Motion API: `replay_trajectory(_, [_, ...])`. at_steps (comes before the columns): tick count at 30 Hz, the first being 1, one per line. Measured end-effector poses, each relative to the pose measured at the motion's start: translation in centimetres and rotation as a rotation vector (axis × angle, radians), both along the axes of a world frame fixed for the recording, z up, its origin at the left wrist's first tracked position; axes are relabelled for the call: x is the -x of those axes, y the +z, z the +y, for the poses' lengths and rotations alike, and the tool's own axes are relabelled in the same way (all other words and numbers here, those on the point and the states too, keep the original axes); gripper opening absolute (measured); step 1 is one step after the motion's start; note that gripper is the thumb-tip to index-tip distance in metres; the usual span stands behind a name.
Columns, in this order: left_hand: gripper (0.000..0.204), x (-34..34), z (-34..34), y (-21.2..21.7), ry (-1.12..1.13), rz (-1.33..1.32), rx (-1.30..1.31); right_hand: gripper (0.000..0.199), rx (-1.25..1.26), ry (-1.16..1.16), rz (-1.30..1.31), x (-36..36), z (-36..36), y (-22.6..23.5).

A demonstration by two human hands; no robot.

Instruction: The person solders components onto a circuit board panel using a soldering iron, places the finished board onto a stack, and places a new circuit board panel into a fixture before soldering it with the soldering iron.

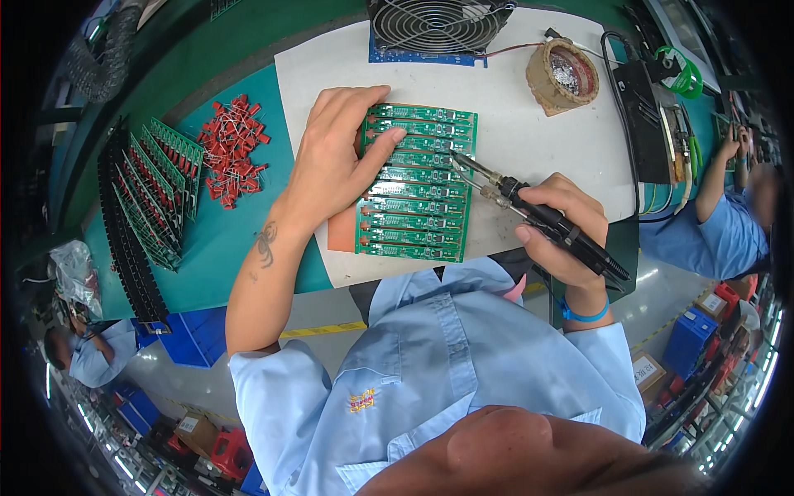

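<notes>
Green circuit panel [418,195] lies over the white sheet [529,145], the left hand [337,153], thumb apart from fingers, probably steadying its far left side while the right hand [572,217] clamps a black tool [556,225], tip contact unclear.

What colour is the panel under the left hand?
The rectangular circuit panel is green, in the head view.

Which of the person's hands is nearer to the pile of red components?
Left. The left hand is right of the red pile; the right hand is much farther right, beyond the green circuit boards.
</notes>
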State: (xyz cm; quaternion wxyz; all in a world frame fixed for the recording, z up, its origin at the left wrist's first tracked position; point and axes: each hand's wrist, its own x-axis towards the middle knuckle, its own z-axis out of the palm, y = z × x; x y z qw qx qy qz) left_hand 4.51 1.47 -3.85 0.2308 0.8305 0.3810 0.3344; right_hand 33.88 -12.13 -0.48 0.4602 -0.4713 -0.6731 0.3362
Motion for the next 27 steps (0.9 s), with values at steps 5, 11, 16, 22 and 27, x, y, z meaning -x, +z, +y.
replay_trajectory(5, [0.041, 0.0, 0.0, 0.1, -0.003, 0.006, 0.006, 0.042, 0.01, -0.006, -0.007, -0.1, -0.1, 0.2])
replay_trajectory(11, [0.041, 0.1, -0.1, 0.2, 0.002, 0.017, 0.015, 0.041, 0.004, -0.079, 0.005, -1.8, -0.7, 0.5])
replay_trajectory(16, [0.041, 0.1, 0.0, 0.2, 0.006, 0.015, 0.007, 0.047, -0.113, -0.342, 0.027, -2.8, 0.2, -0.8])
replay_trajectory(22, [0.043, 0.1, -0.1, 0.3, -0.014, 0.029, 0.011, 0.056, -0.048, -0.545, 0.228, -2.9, 0.9, -2.3])
replay_trajectory(27, [0.045, 0.1, -0.2, 0.3, -0.045, 0.021, 0.053, 0.056, -0.007, -0.258, 0.083, -2.7, -0.6, -0.6])
